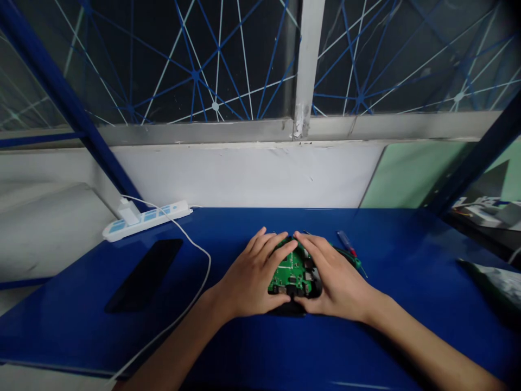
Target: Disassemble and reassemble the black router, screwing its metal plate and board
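Note:
Between my two hands lies a green circuit board (291, 269) set in a black casing (288, 309), low on the blue table. My left hand (254, 271) grips its left side, fingers over the far edge and thumb along the near edge. On the opposite side my right hand (336, 277) holds it the same way, with its thumb near the left thumb. The hands cover both sides of the casing. Just beyond my right hand are a screwdriver (345, 242) with a clear and red handle and a green tool or cable (357, 263), partly hidden.
A white power strip (150, 218) with a plugged-in charger (129, 210) sits at the back left. Its white cable (208, 258) crosses the blue table (228, 347). Nearby lies a flat black phone-like slab (144, 276). A plastic bag (494, 282) rests at the right edge.

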`<state>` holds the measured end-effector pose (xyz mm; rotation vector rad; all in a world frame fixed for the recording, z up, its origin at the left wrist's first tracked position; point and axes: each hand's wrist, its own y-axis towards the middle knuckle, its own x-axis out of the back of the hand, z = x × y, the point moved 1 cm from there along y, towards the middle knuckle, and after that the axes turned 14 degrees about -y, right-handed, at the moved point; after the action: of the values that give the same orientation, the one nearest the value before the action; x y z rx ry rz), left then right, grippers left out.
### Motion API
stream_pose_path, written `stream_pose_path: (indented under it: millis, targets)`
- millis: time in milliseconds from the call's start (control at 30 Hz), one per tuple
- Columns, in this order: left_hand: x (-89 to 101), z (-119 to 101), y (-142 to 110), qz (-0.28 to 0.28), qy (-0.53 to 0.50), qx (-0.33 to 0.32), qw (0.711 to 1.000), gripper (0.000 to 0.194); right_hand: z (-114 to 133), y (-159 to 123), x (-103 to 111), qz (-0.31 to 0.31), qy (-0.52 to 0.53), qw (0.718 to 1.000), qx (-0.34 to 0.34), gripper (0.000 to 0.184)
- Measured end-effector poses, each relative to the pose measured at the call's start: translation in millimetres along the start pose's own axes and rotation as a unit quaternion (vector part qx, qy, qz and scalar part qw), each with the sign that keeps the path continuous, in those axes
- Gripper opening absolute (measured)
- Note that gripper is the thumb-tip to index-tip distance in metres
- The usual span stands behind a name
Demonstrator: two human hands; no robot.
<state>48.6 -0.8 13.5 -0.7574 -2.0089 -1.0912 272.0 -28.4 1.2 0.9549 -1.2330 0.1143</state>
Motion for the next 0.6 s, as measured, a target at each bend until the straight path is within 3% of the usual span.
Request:
stream_pose_path:
  millis: [100,300,467,600]
  targets:
    - [0.8,0,6,-0.007,-0.015,0.004,1.0,0.108,0,1,3,-0.008,0.012,1.0,-0.011,0.11]
    - [-2.1,7,-2,-0.071,-0.178,0.029,0.981,0.11,-1,-1,5,0.001,0.116,0.992,-0.043,0.142]
    - [-10.9,3,-8,-0.098,-0.344,0.019,0.934,0.117,1,-3,-2,0.04,0.139,0.988,-0.045,0.138]
    - [-11.7,-3,-4,-0.111,-0.415,0.008,0.903,0.121,4,-3,-5,0.055,0.154,0.985,-0.062,0.131]
